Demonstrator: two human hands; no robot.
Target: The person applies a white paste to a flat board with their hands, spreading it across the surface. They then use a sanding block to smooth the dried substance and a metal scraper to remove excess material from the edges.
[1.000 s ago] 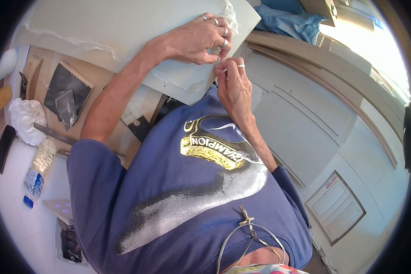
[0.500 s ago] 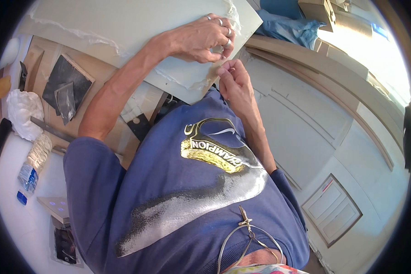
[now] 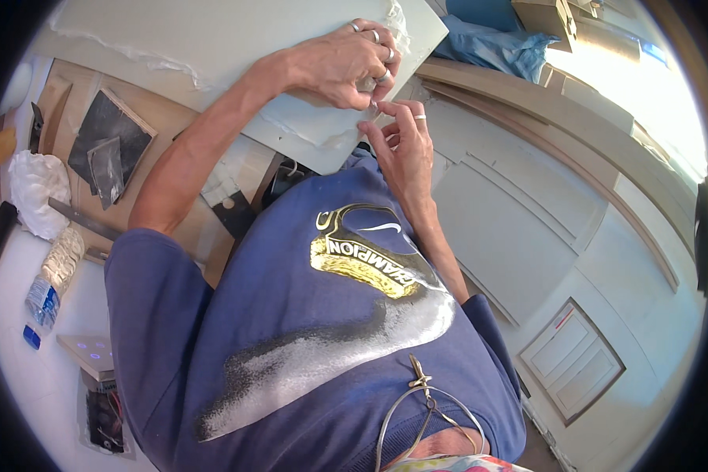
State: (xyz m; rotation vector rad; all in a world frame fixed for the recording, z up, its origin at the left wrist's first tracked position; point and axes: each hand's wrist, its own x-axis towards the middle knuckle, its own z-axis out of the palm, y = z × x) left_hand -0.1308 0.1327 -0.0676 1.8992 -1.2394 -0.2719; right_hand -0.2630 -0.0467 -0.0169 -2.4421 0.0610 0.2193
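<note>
A broad pale panel (image 3: 236, 47) lies ahead of me, with crumpled strips of translucent film (image 3: 165, 60) along its edges. My left hand (image 3: 348, 67), with rings on several fingers, is curled over the panel's right part. Its fingers are closed on a small whitish, translucent piece that looks like plastic film (image 3: 367, 84). Just beside its fingertips is my right hand (image 3: 406, 145), thumb and index finger apart. The index fingertip reaches the left fingertips, where a tiny clear bit shows; whether it grips that bit is unclear.
On the left are a black square pad (image 3: 106, 130), a white crumpled cloth (image 3: 38, 193), a plastic bottle (image 3: 43, 303) and a metal blade-like strip (image 3: 86, 220). A blue plastic bag (image 3: 495, 47) lies beyond the panel. Long boards (image 3: 558, 130) and door-like panels (image 3: 519, 197) stand at the right.
My right hand has opened from a pinch, its thumb and index finger moving apart. Both hands have shifted slightly left, the left still curled and closed.
</note>
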